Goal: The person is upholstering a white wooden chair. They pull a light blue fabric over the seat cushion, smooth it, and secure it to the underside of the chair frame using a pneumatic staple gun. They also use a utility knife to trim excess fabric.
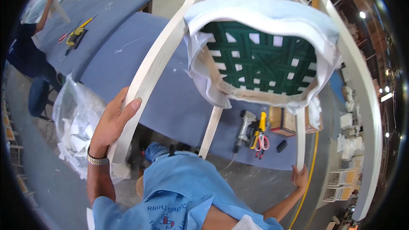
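Observation:
A pale wooden chair frame [159,55] is held up over the blue-covered table [168,106], its seat underside facing me. Green woven webbing [264,55] spans the seat opening, and white and light-blue fabric [264,6] wraps the seat with loose edges hanging inward. My left hand [111,121] grips the long leg on the left, its thumb lying along the wood. On the lower right, my right hand [300,177] is closed round the end of a shorter leg [300,138]; some of its fingers are hidden.
Below the seat lie a staple gun [245,130], a yellow-handled tool [262,122], red-handled scissors [261,143] and a small black block [281,146]. Cardboard boxes [283,121] stand beside them. A plastic bag of scraps [76,127] sits left; another person [25,55] works beyond it.

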The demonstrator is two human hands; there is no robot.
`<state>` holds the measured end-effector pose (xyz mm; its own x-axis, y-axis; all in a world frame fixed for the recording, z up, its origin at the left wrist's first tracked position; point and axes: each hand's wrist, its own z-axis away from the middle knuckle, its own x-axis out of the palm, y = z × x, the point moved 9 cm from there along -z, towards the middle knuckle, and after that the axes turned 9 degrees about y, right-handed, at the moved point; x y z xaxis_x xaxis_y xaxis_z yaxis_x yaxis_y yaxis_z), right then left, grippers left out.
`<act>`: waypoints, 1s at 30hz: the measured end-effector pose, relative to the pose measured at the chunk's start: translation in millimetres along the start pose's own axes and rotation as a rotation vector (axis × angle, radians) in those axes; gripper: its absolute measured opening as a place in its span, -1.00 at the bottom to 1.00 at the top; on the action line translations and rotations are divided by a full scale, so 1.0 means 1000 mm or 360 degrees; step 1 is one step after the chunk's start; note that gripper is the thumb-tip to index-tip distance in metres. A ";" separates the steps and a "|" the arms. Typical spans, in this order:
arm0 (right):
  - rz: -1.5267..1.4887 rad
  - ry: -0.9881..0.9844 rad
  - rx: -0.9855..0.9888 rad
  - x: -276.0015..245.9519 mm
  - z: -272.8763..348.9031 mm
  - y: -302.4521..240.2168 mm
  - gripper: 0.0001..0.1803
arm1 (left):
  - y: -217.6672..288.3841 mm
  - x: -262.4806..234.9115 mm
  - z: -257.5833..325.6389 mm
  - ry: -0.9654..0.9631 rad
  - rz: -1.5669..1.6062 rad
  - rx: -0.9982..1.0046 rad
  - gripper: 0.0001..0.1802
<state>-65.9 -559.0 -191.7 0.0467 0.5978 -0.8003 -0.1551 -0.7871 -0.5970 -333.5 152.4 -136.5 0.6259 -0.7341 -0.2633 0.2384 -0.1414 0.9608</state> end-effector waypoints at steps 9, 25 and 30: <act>-0.0084 -0.0238 -0.0081 0.009 -0.082 0.026 -0.62 | 0.071 0.029 0.080 0.0296 -0.0080 0.0019 -0.32; -0.0132 -0.0394 0.0015 0.056 -0.146 0.055 -0.49 | 0.114 0.065 0.100 0.0472 -0.0112 0.0026 -0.04; -0.0146 -0.0502 0.0262 0.097 -0.130 0.118 -0.57 | 0.140 0.084 0.076 0.0547 0.0007 0.0024 0.31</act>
<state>48.5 -613.9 -347.1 -0.2351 0.7024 -0.6719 -0.3225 -0.7085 -0.6278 -304.4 20.6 -17.4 0.8412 -0.4682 -0.2706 0.2259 -0.1504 0.9625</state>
